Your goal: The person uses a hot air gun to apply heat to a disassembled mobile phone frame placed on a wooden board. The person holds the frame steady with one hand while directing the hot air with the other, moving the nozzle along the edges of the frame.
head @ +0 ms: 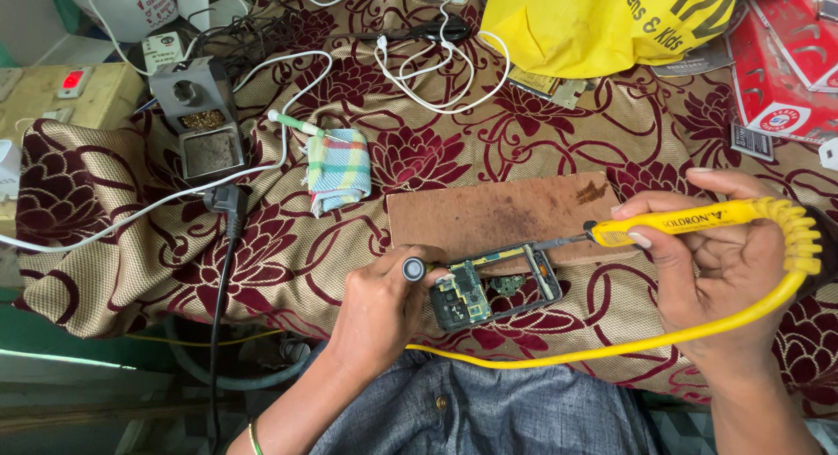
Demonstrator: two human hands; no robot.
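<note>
- Head view: right hand (724, 272), fingers wrapped round yellow soldering iron (676, 221), tip touching frame of opened phone (493, 285).
- Left hand (380, 311), pinching dark round-ended tool (414, 269), steadying phone at edge of brown board (506, 215) on floral cloth (131, 237).
- Step judged: soldering at circuit board. Next move calls for steady tip, brief contact.
- Nearby: iron stand (196, 114), checked rag (339, 168).

yellow soldering iron (690, 221), maroon floral cloth (419, 158)

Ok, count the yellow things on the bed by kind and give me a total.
Soldering iron in the right hand: 1
Cord: 1
Bag: 1
Total: 3
</note>
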